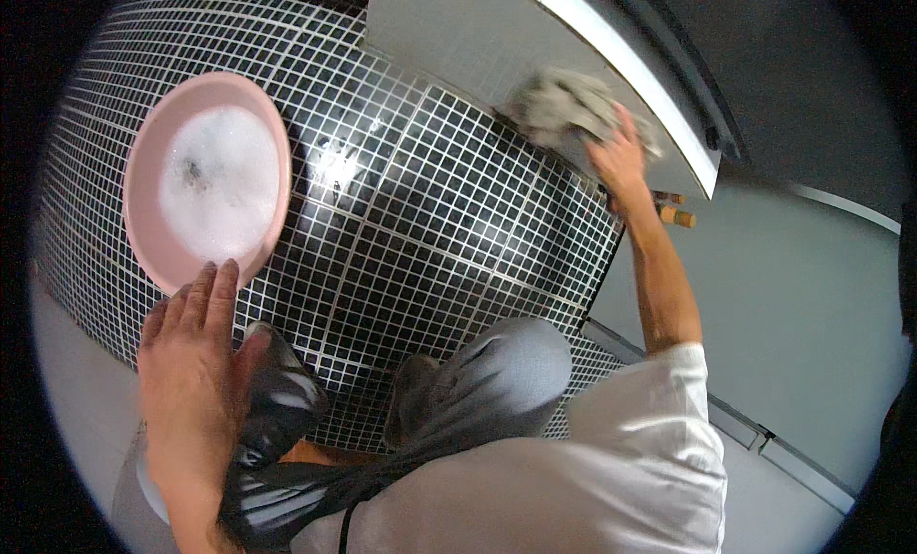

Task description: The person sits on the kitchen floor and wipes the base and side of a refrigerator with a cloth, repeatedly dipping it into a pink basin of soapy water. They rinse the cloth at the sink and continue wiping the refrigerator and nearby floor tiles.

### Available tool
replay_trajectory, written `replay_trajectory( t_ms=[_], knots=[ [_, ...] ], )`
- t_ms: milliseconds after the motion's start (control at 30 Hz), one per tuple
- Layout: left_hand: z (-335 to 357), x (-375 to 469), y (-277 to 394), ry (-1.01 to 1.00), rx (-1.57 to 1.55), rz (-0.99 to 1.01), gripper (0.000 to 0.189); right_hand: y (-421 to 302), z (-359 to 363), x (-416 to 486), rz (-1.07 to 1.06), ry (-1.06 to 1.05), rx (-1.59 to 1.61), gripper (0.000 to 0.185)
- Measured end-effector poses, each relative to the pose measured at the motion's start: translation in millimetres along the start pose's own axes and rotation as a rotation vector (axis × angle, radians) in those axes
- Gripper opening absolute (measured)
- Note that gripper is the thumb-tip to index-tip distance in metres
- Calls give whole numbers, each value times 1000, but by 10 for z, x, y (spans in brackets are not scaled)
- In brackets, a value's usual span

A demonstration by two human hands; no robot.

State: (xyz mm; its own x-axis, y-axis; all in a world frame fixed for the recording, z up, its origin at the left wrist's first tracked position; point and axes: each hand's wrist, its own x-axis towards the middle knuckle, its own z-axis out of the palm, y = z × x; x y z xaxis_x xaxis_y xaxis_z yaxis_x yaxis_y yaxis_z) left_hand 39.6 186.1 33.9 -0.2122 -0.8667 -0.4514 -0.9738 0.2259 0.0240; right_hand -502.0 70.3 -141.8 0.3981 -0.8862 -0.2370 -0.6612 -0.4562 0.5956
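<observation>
My right hand (620, 156) reaches out to the upper right with its fingers on a bunched pale grey cloth (566, 99). The cloth is blurred and lies against a smooth grey panel (458, 34) just above the floor. On the left, a pink plastic basin (147, 189) stands on the tiles, holding white suds (222, 181) with a dark patch in them. My left hand (197, 353) is palm down at the basin's near rim, holding nothing, with the thumb spread from the fingers. Whether the fingertips touch the rim is unclear.
Small black tiles with white grout cover the floor (423, 260), with a wet, shiny spot beside the basin. A white ledge (623, 49) tops the grey panel. Yellowish cylindrical ends (677, 216) stick out past my right wrist. Another grey panel (774, 289) stands at the right.
</observation>
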Motion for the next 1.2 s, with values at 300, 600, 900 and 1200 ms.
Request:
replay_trajectory(
  t_ms=[300,600,900,1200],
  knots=[
    [-68,195,15,81,-107,134,66,785,-424,-401,626,595,962,33],
    [10,293,-101,35,-113,89,60,-260,-1832,1816,726,486,660,67],
    [-29,385,216,78,-219,244,57,240,-1139,831,598,459,742,43],
    [-12,354,283,60,-190,169,58,1059,77,-1036,608,346,558,41]
  ],
)
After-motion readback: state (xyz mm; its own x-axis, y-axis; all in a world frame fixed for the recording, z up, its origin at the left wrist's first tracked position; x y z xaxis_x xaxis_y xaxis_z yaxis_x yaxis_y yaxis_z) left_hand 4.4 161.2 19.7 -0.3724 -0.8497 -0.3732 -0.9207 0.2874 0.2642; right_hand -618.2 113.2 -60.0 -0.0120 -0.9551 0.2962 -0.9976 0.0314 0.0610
